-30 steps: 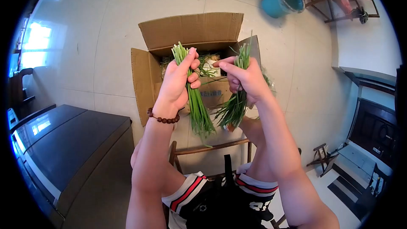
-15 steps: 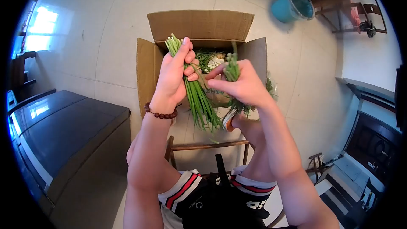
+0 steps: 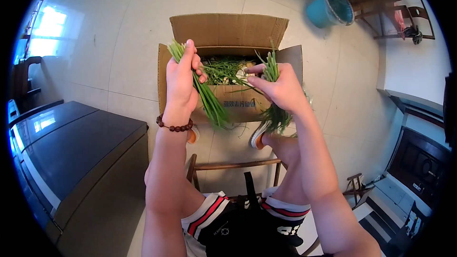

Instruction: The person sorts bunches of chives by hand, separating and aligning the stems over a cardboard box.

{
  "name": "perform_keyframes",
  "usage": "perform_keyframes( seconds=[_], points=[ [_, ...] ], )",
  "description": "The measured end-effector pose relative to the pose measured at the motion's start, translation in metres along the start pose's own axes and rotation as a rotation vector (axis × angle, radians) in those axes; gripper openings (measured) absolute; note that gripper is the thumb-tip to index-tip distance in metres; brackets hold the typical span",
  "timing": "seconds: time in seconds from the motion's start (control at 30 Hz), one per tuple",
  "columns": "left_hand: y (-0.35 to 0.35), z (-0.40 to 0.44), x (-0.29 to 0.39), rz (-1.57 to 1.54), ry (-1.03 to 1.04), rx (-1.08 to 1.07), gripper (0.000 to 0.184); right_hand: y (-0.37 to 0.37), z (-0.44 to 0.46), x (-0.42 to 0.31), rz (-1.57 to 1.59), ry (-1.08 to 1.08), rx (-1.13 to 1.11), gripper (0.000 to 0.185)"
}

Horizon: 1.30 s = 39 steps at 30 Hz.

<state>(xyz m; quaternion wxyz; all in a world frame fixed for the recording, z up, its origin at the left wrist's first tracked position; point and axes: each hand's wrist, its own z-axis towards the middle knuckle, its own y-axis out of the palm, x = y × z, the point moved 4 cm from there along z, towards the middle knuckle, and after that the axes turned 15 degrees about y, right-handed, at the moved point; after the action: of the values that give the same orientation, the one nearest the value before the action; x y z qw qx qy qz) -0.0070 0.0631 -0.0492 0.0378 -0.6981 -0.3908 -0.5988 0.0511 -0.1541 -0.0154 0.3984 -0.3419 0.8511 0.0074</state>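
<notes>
A bundle of green stalks (image 3: 210,104) sits in the left hand (image 3: 182,81), fingers curled around it, leaves hanging below them. A second bunch (image 3: 277,118) is gripped by the right hand (image 3: 285,88); I cannot tell whether its thumb and forefinger pinch a strand. Beyond the fingers, loose greens (image 3: 221,70) fill an open cardboard box (image 3: 228,31).

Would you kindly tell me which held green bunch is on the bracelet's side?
The bunch in the left hand; the brown beaded bracelet circles that wrist, while the right hand, holding the other bunch, wears none.
</notes>
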Motion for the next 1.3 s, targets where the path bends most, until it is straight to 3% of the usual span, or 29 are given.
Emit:
perform_keyframes(
  seconds=[0.1,0.23,0.33,0.4,0.57,0.63,0.67,0.77,1.3],
  points=[
    [0.0,-0.002,-0.001,0.212,0.051,-0.023,0.031,-0.003,0.008,0.006,-0.009,0.079,0.032,0.028],
    [0.005,-0.006,-0.004,0.235,0.039,-0.104,0.027,-0.001,0.01,0.004,0.069,0.011,0.036,0.023],
    [0.006,-0.006,-0.008,0.11,0.084,-0.221,0.031,0.0,0.006,0.001,0.215,0.102,-0.028,0.018],
    [0.007,-0.01,-0.008,-0.011,-0.007,-0.209,0.034,0.006,0.003,-0.002,0.465,0.144,-0.172,0.014],
    [0.024,-0.024,-0.004,0.047,-0.05,-0.231,0.024,0.022,0.0,-0.006,0.443,0.132,-0.304,0.012],
    [0.034,-0.029,-0.003,0.235,-0.067,-0.388,0.016,0.026,-0.003,-0.009,0.426,0.079,-0.316,0.014],
    [0.036,-0.032,-0.004,0.177,-0.09,-0.405,0.015,0.027,0.0,-0.007,0.449,0.07,-0.365,0.021],
    [0.037,-0.031,-0.007,0.167,0.004,-0.433,0.018,0.028,-0.002,-0.012,0.456,0.063,-0.37,0.024],
    [0.046,-0.019,-0.008,0.199,0.012,-0.434,0.013,0.029,0.015,-0.013,0.309,0.013,-0.248,0.019]
  ],
)
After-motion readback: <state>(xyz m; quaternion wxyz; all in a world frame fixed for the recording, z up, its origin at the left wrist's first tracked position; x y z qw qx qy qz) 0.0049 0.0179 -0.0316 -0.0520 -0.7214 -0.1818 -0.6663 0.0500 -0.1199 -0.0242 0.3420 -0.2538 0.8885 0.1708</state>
